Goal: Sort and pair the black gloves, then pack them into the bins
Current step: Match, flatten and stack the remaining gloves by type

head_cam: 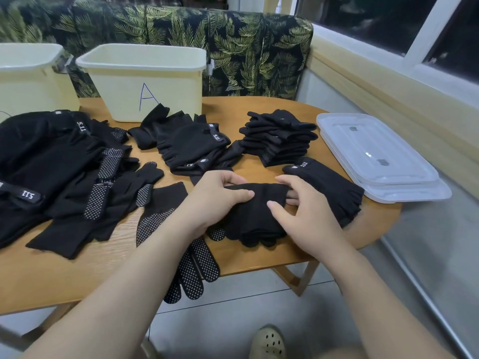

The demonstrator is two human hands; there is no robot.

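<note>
**Meanwhile, both hands on a black glove at the table's near edge**

The left hand (217, 196) curls over the cuff end of a black glove (255, 216) lying on the wooden table (64, 275), thumb on top and fingers tucked over the far edge. The right hand (302, 208) pinches the same glove from the other side, thumb on its upper face, fingertips slipped under the fold.

A dotted glove (193, 270) lies under the left forearm, its fingers hanging over the table edge. Just right of the held glove rests a fingerless glove (329, 187). Beyond it stands a neat stack of folded gloves (278, 137), with a looser heap (191, 146) mid-table and a big pile (57, 164) at the left.

Behind them sit the bin marked A (145, 81) and a second bin (28, 76), both pale yellow. Two clear lids (375, 154) lie stacked at the right.
</note>
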